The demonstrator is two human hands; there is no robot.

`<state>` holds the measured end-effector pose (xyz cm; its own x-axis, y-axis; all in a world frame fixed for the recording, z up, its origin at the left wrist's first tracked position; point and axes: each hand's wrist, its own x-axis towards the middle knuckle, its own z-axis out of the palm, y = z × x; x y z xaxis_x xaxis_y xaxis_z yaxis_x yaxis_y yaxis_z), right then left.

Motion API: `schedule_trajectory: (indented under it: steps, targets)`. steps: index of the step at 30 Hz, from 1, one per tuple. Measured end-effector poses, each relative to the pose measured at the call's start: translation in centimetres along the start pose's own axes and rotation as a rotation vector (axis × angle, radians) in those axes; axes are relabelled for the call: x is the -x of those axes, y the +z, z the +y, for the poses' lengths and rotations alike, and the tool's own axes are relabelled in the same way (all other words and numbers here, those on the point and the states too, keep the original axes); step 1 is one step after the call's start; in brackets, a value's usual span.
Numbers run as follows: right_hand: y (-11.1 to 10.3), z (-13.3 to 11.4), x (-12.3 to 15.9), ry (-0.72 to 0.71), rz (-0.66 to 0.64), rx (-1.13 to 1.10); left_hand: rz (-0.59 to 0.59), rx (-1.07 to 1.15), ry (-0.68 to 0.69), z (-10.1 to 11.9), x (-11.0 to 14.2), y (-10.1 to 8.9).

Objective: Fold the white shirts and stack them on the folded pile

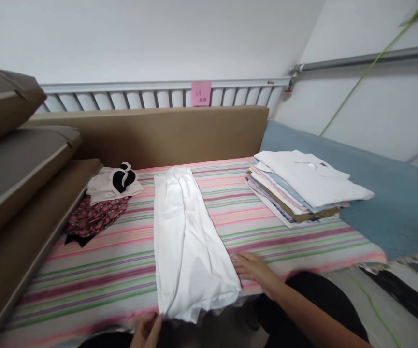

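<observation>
A white garment (185, 237) lies folded lengthwise in a long strip down the middle of the striped bedspread (114, 270). My left hand (147, 329) pinches the garment's near left corner at the bed's front edge. My right hand (254, 270) rests flat with its fingers stretched out, touching the garment's near right edge.
A stack of folded shirts (303, 191) sits at the right on the bedspread, partly over a blue cover (393, 203). A small heap of white, black and floral clothes (102, 203) lies at the left. Brown cushions (13, 164) are stacked on the left. A tan headboard (158, 133) stands behind.
</observation>
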<state>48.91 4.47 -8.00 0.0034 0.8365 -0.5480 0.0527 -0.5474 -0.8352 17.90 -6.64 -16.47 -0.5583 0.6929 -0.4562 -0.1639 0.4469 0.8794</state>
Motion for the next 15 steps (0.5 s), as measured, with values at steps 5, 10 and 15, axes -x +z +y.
schedule_trajectory:
  steps: [5,10,15]
  targets:
    - [2.2,1.2,0.5,-0.006,-0.022,0.179,-0.177,0.006,-0.073,0.4,2.0,1.9]
    - [3.3,1.6,0.5,-0.176,-0.063,0.299,-0.281,0.151,-0.136,0.6,1.5,2.4]
    - [2.2,1.2,1.7,-0.065,-0.149,0.045,-0.34,0.149,-0.074,1.6,1.9,2.0]
